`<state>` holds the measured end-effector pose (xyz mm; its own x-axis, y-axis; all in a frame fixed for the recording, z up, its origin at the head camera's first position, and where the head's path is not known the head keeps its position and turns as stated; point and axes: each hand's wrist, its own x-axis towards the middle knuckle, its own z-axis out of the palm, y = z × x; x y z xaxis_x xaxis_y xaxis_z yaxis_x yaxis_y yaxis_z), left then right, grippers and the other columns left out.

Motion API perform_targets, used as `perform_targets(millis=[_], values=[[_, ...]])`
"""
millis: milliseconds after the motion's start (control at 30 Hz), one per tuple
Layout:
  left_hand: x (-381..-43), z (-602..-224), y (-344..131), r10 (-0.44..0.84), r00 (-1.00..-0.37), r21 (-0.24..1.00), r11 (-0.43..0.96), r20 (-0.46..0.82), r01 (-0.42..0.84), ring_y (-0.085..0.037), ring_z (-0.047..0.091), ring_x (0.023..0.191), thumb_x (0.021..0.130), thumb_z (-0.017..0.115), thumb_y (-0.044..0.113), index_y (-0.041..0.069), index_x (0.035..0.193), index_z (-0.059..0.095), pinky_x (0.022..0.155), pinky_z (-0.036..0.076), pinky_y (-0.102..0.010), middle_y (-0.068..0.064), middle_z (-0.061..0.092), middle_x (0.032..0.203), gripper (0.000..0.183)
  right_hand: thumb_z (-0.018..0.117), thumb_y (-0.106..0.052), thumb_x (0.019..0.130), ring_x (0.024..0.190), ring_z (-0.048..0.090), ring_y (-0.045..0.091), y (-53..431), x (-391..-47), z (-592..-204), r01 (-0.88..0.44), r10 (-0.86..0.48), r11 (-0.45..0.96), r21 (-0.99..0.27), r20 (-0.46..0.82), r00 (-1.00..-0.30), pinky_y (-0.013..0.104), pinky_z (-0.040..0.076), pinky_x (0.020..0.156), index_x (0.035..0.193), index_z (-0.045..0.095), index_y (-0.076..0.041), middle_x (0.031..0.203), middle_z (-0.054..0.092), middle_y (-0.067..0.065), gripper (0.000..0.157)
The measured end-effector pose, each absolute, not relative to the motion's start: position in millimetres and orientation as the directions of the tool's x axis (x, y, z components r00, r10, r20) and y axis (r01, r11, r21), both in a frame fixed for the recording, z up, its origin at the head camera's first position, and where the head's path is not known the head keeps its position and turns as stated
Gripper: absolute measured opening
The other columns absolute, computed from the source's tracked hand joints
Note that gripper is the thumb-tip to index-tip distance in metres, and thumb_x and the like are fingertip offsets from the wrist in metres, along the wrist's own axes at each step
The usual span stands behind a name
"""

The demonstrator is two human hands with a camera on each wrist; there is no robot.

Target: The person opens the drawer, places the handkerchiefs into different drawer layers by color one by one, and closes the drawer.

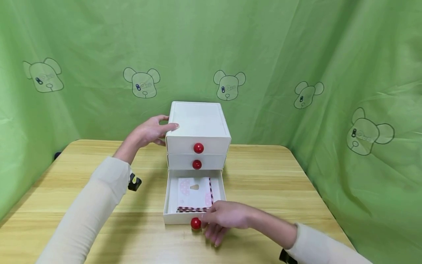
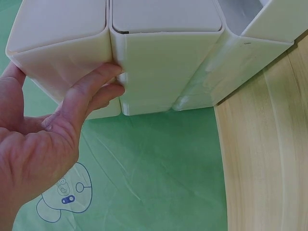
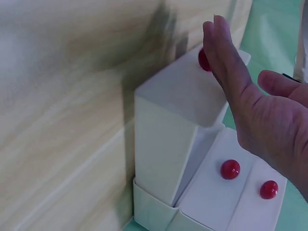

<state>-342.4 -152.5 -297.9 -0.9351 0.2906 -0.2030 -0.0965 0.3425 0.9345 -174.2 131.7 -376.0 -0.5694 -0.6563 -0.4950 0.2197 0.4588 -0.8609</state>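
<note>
A white cabinet of stacked drawers (image 1: 199,119) stands on the table, each drawer front with a round red knob. Its bottom drawer (image 1: 180,219) is pulled out; inside lies a folded white cloth (image 1: 194,192) with pink prints and a dark red-and-white striped edge. On the cabinet's upper left edge rests my left hand (image 1: 150,131), thumb on top and extended fingers against the side (image 2: 154,72). My right hand (image 1: 227,215) is beside the bottom drawer's red knob (image 1: 196,223), its fingers (image 3: 228,53) fairly straight; whether they touch the knob I cannot tell.
The wooden table (image 1: 270,183) extends on both sides of the cabinet. A green curtain (image 1: 263,44) printed with bear heads hangs behind and along the sides.
</note>
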Motion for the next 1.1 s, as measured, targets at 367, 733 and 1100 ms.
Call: perform_targets(millis=[367,733,1100], values=[[-340,-297,-153,0.288,-0.934,0.931,0.352,-0.21,-0.101,-0.037,0.054,0.118,0.087,0.066,0.043,0.011,0.153,0.011,0.087,0.056,-0.042,-0.018,0.054,0.128,0.092,0.052,-0.025,0.098,0.074,0.067,0.033,127,-165,-399,0.296,-0.633,0.4,-0.867,-0.495,-0.595,0.046,0.06,0.069,0.102,0.06,0.011,0.093,0.065,0.025,0.037],[-339,-295,-152,0.288,-0.934,0.93,0.354,-0.21,-0.1,-0.037,0.054,0.118,0.088,0.066,0.042,0.011,0.153,0.01,0.087,0.056,-0.042,-0.019,0.054,0.129,0.091,0.055,-0.016,0.095,0.073,0.068,0.029,113,-148,-417,0.343,-0.486,0.277,-0.897,-0.439,-0.755,0.04,0.061,0.071,0.103,0.064,0.011,0.091,0.066,0.02,0.029],[-339,-297,-152,0.297,-0.931,0.932,0.348,-0.213,-0.103,-0.037,0.054,0.118,0.087,0.066,0.043,0.011,0.153,0.008,0.088,0.055,-0.042,-0.02,0.055,0.128,0.093,0.057,-0.016,0.094,0.071,0.069,0.027,107,-142,-427,0.351,-0.382,0.22,-0.91,-0.411,-0.828,0.037,0.061,0.069,0.103,0.062,0.013,0.089,0.067,0.02,0.03]])
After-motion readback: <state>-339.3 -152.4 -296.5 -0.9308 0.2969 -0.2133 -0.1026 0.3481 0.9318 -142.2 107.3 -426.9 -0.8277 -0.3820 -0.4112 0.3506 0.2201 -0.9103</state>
